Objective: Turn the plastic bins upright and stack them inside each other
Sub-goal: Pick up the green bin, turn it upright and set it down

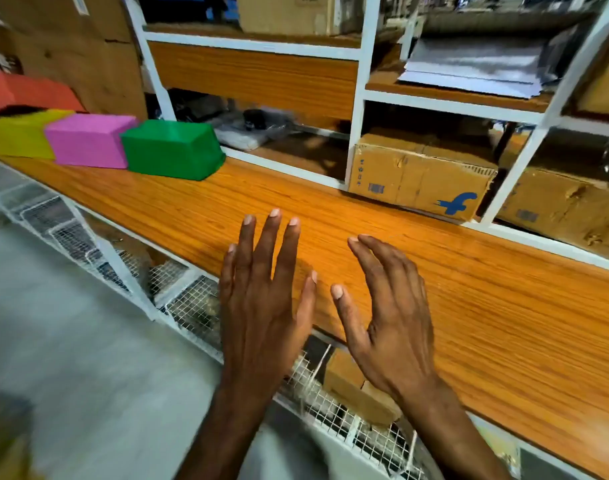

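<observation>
Plastic bins sit in a row at the far left of the wooden counter (417,292), bottoms up: a green bin (173,149), a pink bin (88,140) and a yellow bin (17,136). An orange-red bin (26,91) lies behind the yellow one, its dark opening facing down. My left hand (261,299) and my right hand (389,313) hover side by side over the counter's near edge, fingers spread, holding nothing. Both are well to the right of the bins.
White shelving rises behind the counter with a cardboard box (420,178) bearing a blue logo, more boxes at right and grey sheets (476,67) above. White wire baskets (192,303) hang under the counter's front edge. Grey floor lies at lower left.
</observation>
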A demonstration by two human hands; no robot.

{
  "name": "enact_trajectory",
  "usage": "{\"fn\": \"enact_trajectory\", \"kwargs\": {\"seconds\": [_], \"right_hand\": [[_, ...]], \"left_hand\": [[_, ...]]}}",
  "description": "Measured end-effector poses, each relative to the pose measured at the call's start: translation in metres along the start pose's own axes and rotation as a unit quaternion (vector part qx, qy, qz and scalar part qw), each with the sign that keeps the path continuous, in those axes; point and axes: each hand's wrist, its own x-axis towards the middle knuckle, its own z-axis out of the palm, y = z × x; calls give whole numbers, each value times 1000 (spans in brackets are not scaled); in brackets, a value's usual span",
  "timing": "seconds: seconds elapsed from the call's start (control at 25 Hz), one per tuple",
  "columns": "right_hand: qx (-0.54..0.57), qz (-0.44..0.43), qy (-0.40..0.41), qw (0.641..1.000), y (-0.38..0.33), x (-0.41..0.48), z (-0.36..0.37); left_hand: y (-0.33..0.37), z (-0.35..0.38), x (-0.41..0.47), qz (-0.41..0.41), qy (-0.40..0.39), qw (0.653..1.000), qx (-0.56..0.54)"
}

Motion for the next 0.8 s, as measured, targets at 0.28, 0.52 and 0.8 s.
{"fn": "enact_trajectory", "kwargs": {"seconds": [0.28,0.52,0.8], "right_hand": [[65,-21,-46,997,-131,22,123],[173,6,-169,970,-210,55,233],[131,-81,-185,971,-262,135,370]], "left_hand": [[-180,-55,-15,-78,-78,994,22],[-306,-90,-14,-212,-125,969,31],[-432,-63,46,-236,-153,955,97]]}}
